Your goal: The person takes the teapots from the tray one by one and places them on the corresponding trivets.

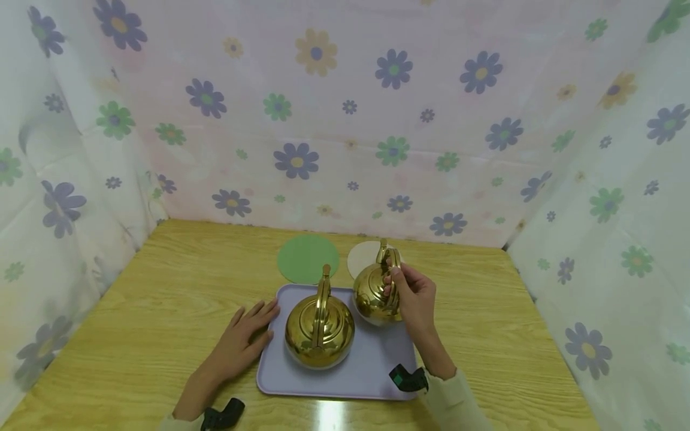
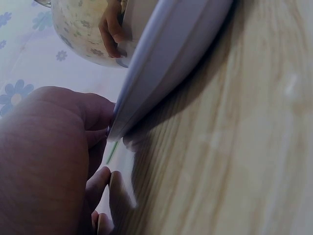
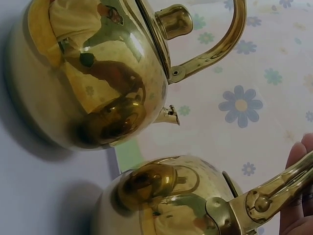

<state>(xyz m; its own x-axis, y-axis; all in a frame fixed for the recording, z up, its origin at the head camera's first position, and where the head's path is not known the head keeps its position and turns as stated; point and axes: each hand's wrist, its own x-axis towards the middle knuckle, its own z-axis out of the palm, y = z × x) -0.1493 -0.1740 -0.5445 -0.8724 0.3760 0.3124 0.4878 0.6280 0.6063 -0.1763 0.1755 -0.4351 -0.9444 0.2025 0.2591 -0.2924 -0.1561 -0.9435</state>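
Observation:
My right hand (image 1: 416, 299) grips the upright handle of the smaller gold kettle (image 1: 369, 298), its fingers curled round the metal. That kettle is over the far right corner of a lilac tray (image 1: 372, 380), its spout pointing away. A larger gold kettle (image 1: 300, 335) stands on the tray's left half, handle up. My left hand (image 1: 239, 341) lies at the tray's left edge with fingers extended. In the left wrist view, the left thumb (image 2: 98, 108) touches the tray rim (image 2: 146, 54). The right wrist view shows the two kettles close together, the larger one (image 3: 58, 112) at the top.
Behind the tray lie a green round mat (image 1: 307, 257) and a cream round mat (image 1: 360, 256), partly covered by the smaller kettle. The wooden table (image 1: 162, 311) extends to both sides. A flowered cloth (image 1: 345, 131) hangs along its back and sides.

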